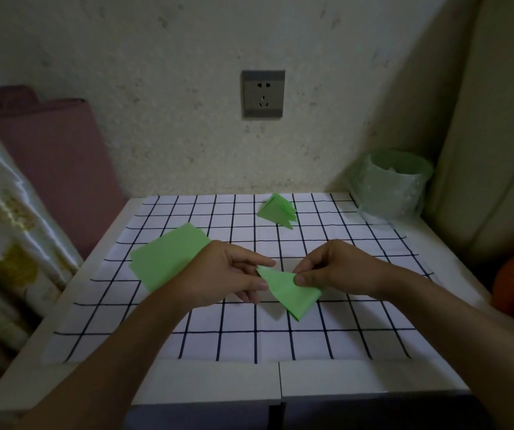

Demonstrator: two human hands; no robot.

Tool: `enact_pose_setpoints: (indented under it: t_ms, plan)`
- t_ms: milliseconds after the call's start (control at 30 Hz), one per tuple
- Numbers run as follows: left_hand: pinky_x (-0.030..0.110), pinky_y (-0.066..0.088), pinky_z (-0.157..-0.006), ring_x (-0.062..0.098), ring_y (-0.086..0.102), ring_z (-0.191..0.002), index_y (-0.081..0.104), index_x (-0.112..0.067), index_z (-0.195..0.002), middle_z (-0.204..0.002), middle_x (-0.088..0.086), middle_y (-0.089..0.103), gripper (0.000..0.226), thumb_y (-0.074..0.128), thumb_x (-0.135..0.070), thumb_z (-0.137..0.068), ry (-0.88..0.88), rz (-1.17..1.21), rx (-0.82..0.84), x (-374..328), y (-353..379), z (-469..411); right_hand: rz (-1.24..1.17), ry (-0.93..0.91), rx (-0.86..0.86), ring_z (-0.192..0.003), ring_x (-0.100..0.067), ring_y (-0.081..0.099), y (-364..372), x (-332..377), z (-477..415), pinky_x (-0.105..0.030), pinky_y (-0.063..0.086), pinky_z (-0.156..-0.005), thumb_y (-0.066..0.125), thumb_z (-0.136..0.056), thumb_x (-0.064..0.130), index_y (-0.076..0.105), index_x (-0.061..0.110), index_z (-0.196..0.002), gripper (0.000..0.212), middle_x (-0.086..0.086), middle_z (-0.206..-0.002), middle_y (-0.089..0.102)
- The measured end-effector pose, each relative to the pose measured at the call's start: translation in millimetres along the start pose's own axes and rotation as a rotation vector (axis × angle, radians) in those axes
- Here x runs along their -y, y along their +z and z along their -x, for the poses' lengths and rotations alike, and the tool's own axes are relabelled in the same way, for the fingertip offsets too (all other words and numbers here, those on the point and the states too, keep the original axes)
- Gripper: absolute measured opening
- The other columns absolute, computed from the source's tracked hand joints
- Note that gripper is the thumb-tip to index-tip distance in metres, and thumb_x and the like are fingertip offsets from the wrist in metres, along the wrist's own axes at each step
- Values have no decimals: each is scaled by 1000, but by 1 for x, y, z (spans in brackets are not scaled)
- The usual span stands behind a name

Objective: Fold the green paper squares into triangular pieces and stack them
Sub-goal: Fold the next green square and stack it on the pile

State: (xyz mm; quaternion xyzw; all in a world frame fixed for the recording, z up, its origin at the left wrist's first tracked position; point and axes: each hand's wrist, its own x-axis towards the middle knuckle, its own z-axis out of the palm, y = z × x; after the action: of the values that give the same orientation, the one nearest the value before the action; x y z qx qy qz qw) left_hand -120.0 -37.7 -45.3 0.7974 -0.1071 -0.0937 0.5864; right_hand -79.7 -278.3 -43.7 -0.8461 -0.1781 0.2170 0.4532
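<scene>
my left hand point(231, 271) and right hand point(336, 268) both pinch one folded green piece point(290, 293), held just above the checked cloth point(249, 342) at centre of the surface point(218, 380); left grip is narrow on the point at 10 o'clock of the piece, right grip narrow on its upper edge at 2 o'clock; the lower corner hangs free toward 6 o'clock; risk: layers slide apart if either pinch loosens, so the crease lands skewed; unfolded green squares point(168, 259) lie flat at 9 o'clock, partly under my left wrist, a drag could scatter them; finished triangle stack point(276, 211) sits at 12 o'clock, splayed open, likely to topple when this piece is dropped on; bin with green liner point(392, 184) at 2 o'clock, well apart.
</scene>
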Motion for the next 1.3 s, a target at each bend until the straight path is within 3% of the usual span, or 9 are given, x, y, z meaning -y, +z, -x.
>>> enact_pose_setpoints:
  t_ms: [233,433,633,733,833,933,1067,1167,1300]
  plan:
    - [34,61,-63,24,70,-58,77,-10,-91,-66,17,71,27,77,11,-74,9,-22,-6,-2,0,0,10,-11,52,-86,-10,68,-2,-1,-1,-29,55,-84,73,-88,16,79,12,-91,7,-4,-92,77]
    - [35,62,-71,24,72,-65,75,-19,-100,-75,8,75,40,78,10,-74,-4,-64,-11,1,-2,0,70,2,51,-79,-3,65,1,0,-5,-18,52,-74,72,-89,19,79,14,-89,9,-1,-88,76]
    - [35,62,-72,23,71,-65,78,-17,-91,-70,14,74,26,80,3,-75,-45,-155,-14,8,-5,-3,126,12,50,-76,-2,65,2,-1,-12,-18,53,-74,73,-89,19,79,12,-89,9,-3,-89,76]
    - [25,59,-67,12,70,-65,79,-22,-92,-68,-1,74,24,84,-8,-74,-65,-283,-5,13,-7,-4,211,20,30,-70,3,63,8,-1,-17,-12,49,-66,74,-87,23,79,17,-86,8,6,-80,75]
    - [13,49,-62,-2,63,-58,79,-23,-97,-62,-18,69,20,83,-18,-77,-42,-422,13,16,-4,-4,335,34,56,-76,2,64,11,0,-24,-16,49,-71,73,-87,27,79,22,-88,8,11,-81,74]
    - [8,44,-58,-5,60,-54,80,-20,-95,-56,-21,66,13,78,-17,-83,-38,-443,-13,17,-2,-5,431,51,77,-84,-4,65,12,3,-28,-21,53,-77,70,-88,29,78,22,-94,12,10,-88,73]
    - [16,55,-71,-3,66,-68,79,-28,-88,-72,-17,72,11,77,-19,-81,-38,-524,-55,25,4,-8,542,38,101,-83,-3,61,15,7,-32,-18,48,-73,66,-90,30,75,26,-95,11,14,-90,69]
    - [22,54,-71,-1,63,-73,76,-32,-81,-77,-16,69,9,74,-24,-79,-22,-660,-67,31,8,-10,618,15,97,-77,0,58,19,9,-33,-17,43,-67,66,-90,32,69,33,-85,6,18,-81,63]
    - [31,49,-86,10,53,-96,76,-25,-94,-97,-8,60,16,74,-16,-82,218,-801,-77,32,14,-13,693,2,95,-75,0,57,21,12,-35,-17,42,-65,64,-89,32,64,35,-78,11,18,-76,60]
